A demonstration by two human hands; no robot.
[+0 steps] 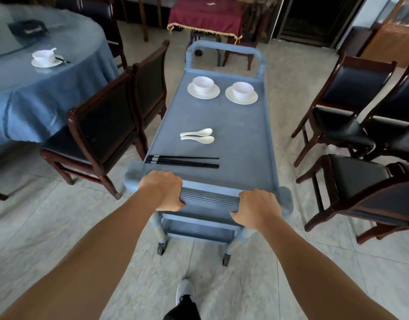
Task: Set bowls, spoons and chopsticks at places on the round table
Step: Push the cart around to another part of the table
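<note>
A blue service cart [240, 139] stands in front of me. Both hands grip its near ribbed handle [209, 199]: my left hand [163, 189] at its left end, my right hand [256, 207] at its right end. On the cart's top sit two white bowls on saucers, one at far left [203, 85] and one at far right [242, 91]. Two white spoons [197, 136] lie mid-tray, and black chopsticks [182, 161] lie near the handle. The round table [32, 88] with a blue cloth is at upper left, with one bowl set [46, 57] laid on it.
Two dark wooden chairs [106, 125] stand between the cart and the round table. More chairs [360, 107] crowd the right side. A table with a red cloth [205, 17] stands beyond the cart. Tiled floor runs under the cart; my shoe [185, 291] shows below.
</note>
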